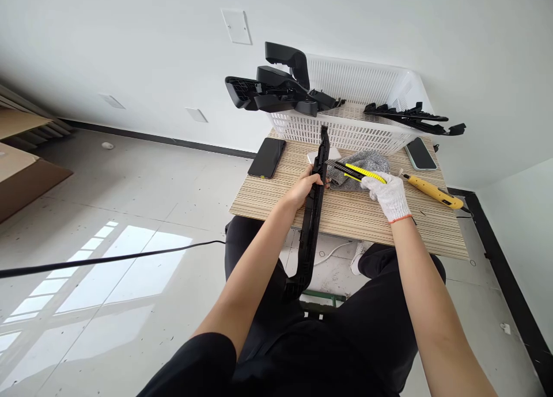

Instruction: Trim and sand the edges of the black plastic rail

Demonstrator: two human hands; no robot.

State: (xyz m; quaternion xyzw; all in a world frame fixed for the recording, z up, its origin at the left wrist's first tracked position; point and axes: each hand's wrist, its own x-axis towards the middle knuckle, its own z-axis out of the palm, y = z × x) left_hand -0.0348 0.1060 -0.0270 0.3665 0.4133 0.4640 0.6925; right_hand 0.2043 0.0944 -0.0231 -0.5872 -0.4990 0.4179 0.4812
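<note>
My bare left hand [305,187] is closed around a long black plastic trim part [311,224], which stands tilted from above the table down between my knees. In a white knit glove, my right hand [387,194] grips a yellow and black utility knife [363,173]. Its blade end points left, close to the upper stretch of the trim part; whether it touches I cannot tell. Under the knife a grey cloth [367,162] lies crumpled on the table. To the right of my glove rests a yellow corded tool [434,191].
A white plastic basket [371,133] stands at the table's back, with several black plastic parts [280,91] sticking out over its rim. Phones lie at the left [268,158] and right [420,154] of the wood-grain table [276,204]. A black cable [129,257] crosses on the left.
</note>
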